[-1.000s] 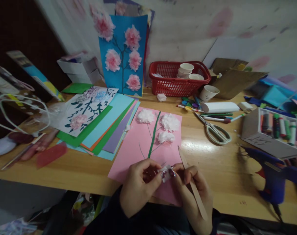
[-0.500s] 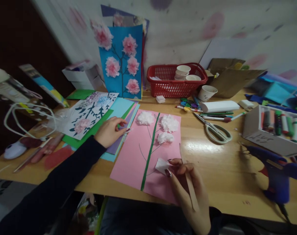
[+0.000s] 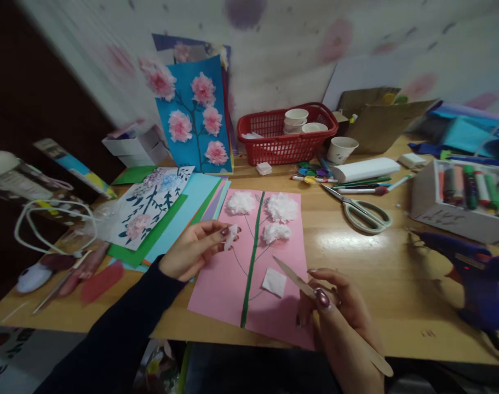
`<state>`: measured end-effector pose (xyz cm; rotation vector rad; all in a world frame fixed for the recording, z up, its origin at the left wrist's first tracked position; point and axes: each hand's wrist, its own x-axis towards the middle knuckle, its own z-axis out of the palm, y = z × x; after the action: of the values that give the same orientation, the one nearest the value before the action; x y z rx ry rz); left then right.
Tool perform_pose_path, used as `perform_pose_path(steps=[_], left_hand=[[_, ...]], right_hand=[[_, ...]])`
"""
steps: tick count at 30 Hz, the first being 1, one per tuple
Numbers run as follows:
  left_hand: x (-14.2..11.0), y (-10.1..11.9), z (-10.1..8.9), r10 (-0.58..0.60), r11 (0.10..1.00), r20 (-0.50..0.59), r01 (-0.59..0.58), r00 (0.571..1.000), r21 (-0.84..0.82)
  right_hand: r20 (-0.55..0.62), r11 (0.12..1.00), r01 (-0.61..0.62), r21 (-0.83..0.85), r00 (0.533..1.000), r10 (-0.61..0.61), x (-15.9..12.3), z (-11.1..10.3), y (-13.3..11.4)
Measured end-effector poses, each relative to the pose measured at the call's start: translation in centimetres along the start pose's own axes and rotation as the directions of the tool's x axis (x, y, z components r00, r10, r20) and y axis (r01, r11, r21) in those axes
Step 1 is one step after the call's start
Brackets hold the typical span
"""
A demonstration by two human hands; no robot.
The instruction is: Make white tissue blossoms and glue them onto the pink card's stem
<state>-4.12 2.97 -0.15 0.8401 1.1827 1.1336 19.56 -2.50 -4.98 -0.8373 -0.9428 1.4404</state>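
Note:
A pink sheet (image 3: 222, 279) lies in front of me with a green stem strip (image 3: 251, 262) and three white tissue flowers (image 3: 282, 207) glued near its top. A small white folded tissue square (image 3: 274, 282) lies on the sheet's lower right. My left hand (image 3: 191, 250) hovers over the sheet's left edge, pinching a small white tissue piece (image 3: 230, 237) between fingertips. My right hand (image 3: 342, 323) is at the sheet's lower right corner, gripping a flat wooden stick (image 3: 294, 278) whose tip points toward the tissue square.
Stacked coloured papers (image 3: 175, 213) and a flower picture lie left. A red basket (image 3: 274, 143) with paper cups, markers, scissors (image 3: 362, 210), a marker box (image 3: 458, 210) and a blue glue gun (image 3: 475, 273) sit behind and right. A blue flower card (image 3: 194, 117) leans on the wall.
My left hand came back from the paper stack holding a small tissue piece. My right hand let go of the tissue square onto the pink sheet and drew back with the stick.

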Motion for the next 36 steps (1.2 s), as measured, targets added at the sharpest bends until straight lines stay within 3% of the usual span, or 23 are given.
perform_pose_path(steps=[3, 7, 14, 20, 29, 36], left_hand=[[-1.1, -0.2, 2.5, -0.076, 0.994, 0.093, 0.082, 0.993, -0.069], [-1.1, -0.8, 4.2, -0.066, 0.998, 0.126, 0.068, 0.990, -0.011], [0.6, -1.5, 5.3, -0.047, 0.999, 0.063, 0.045, 0.997, 0.030], [0.7, -1.5, 6.2, -0.018, 1.000, 0.134, 0.016, 0.991, 0.013], [1.2, -1.3, 6.7, -0.067, 0.997, 0.156, 0.072, 0.985, -0.030], [1.3, -1.7, 7.4, -0.041, 0.999, 0.158, 0.044, 0.987, -0.016]], right_hand=[[0.074, 0.999, 0.007, -0.037, 0.997, -0.004, -0.3, 0.4, -0.6], [0.044, 1.000, 0.000, 0.015, 0.999, -0.001, -0.5, 0.2, -1.1], [-0.074, 0.989, -0.126, 0.071, 0.989, 0.132, -0.1, -1.0, -2.1], [-0.126, 0.995, -0.057, 0.088, 0.990, 0.068, 1.1, -1.1, -2.7], [-0.144, 0.998, -0.006, 0.057, 0.990, 0.014, 2.1, -1.7, -2.9], [-0.026, 0.999, -0.009, -0.043, 1.000, 0.008, 2.3, -2.2, -2.6]])
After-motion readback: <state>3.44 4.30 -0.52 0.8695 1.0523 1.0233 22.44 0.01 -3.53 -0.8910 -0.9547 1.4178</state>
